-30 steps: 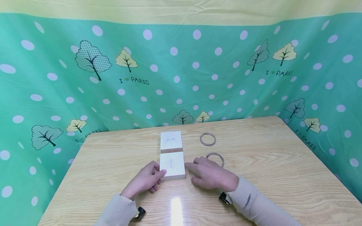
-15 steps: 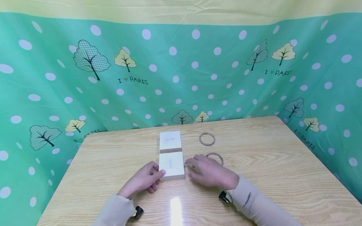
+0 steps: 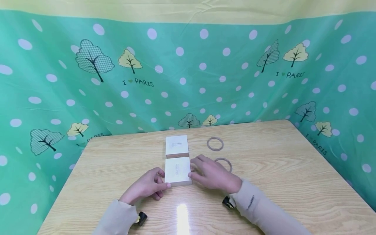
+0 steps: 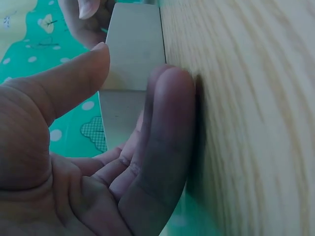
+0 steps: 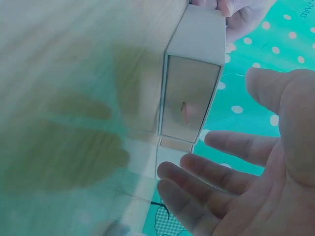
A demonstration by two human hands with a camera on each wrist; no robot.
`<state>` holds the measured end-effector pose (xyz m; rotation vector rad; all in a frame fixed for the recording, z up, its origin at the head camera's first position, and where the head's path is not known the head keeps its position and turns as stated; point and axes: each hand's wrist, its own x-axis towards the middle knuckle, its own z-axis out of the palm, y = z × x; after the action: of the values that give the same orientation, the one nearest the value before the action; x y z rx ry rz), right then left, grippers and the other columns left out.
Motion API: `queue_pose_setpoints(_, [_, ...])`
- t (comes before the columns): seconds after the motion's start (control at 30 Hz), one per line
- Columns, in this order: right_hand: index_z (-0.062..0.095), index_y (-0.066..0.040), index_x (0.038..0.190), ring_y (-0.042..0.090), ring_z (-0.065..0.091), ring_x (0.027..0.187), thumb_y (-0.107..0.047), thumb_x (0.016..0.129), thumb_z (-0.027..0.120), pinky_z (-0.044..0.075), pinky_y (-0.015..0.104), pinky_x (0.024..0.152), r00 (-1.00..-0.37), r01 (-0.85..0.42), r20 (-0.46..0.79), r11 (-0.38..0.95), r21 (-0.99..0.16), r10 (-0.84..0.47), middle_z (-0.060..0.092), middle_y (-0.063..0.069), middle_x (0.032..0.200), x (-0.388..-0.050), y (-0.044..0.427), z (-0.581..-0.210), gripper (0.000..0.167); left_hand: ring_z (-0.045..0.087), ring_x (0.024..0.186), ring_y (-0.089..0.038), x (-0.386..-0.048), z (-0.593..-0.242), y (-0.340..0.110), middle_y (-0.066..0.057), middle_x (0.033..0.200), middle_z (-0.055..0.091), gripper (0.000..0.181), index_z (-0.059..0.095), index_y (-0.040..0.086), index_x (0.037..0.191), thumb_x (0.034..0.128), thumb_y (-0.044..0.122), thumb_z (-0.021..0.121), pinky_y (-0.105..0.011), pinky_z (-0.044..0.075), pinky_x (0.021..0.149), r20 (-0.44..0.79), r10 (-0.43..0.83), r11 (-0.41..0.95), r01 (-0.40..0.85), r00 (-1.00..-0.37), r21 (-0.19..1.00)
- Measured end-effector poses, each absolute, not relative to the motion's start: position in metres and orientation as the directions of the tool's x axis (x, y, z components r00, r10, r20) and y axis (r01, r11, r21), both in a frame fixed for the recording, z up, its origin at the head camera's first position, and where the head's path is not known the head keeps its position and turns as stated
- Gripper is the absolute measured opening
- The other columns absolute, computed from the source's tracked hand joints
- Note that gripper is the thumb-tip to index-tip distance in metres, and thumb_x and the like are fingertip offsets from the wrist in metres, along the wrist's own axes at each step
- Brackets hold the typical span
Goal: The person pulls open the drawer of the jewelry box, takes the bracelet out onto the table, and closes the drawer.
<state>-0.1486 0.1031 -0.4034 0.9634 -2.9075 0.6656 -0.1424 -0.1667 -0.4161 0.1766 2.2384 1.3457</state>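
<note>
Two flat white boxes with small printed lettering lie one behind the other on the table: the near box (image 3: 177, 170) and the far box (image 3: 177, 145). My left hand (image 3: 148, 186) holds the near box at its front left corner, thumb at the front edge and fingers curved along the left side. In the right wrist view, the near box's right end shows a drawer face (image 5: 172, 88) with a small ribbon tab (image 5: 185, 113). My right hand (image 3: 213, 174) is beside that end, its fingers extended and spread, apart from the ribbon.
Two purplish ring-shaped bangles lie to the right: a far bangle (image 3: 215, 150) and a near bangle (image 3: 230, 164), partly hidden behind my right hand. A green dotted curtain (image 3: 164, 81) hangs behind the wooden table (image 3: 117, 163).
My right hand has moved left and slightly forward, closer to the near box's right end. My left thumb has slid from the box's top down to its front edge. The boxes stay put.
</note>
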Motion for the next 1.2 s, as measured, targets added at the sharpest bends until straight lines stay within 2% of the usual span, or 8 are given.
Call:
queue_pose_setpoints(0.23, [0.052,-0.007,0.134,0.017,0.054,0.114,-0.047,0.094,0.055,0.049,0.033,0.094,-0.839,-0.531,0.119,0.752,-0.391,-0.531,0.055,0.007,0.128,-0.158,0.092,-0.398,0.057,0.062,0.060,-0.022,-0.141,-0.412,-0.167,-0.013,0.082,0.060,0.051,0.046,-0.003,0.118,0.0840,0.021,0.074,-0.037,0.057,0.052,-0.379,0.369,0.497,-0.164,-0.849,0.852])
queue_pose_setpoints(0.57, [0.059,-0.006,0.127,0.011,0.052,0.097,-0.037,0.090,0.064,0.051,0.029,0.079,-0.826,-0.551,0.123,0.741,-0.383,-0.550,0.056,0.006,0.121,-0.162,0.083,-0.402,0.048,0.062,0.059,-0.021,-0.142,-0.412,-0.168,-0.012,0.080,0.061,0.049,0.045,-0.004,0.115,0.0847,0.022,0.074,-0.036,0.057,0.053,-0.364,0.391,0.493,-0.141,-0.845,0.858])
queue_pose_setpoints(1.2, [0.058,-0.007,0.127,0.011,0.054,0.097,-0.038,0.088,0.067,0.051,0.028,0.081,-0.830,-0.544,0.104,0.755,-0.367,-0.547,0.056,0.005,0.122,-0.159,0.082,-0.402,0.051,0.062,0.060,-0.020,-0.141,-0.412,-0.167,-0.012,0.081,0.060,0.048,0.046,-0.003,0.116,0.0850,0.020,0.074,-0.036,0.057,0.053,-0.377,0.371,0.496,-0.162,-0.849,0.853])
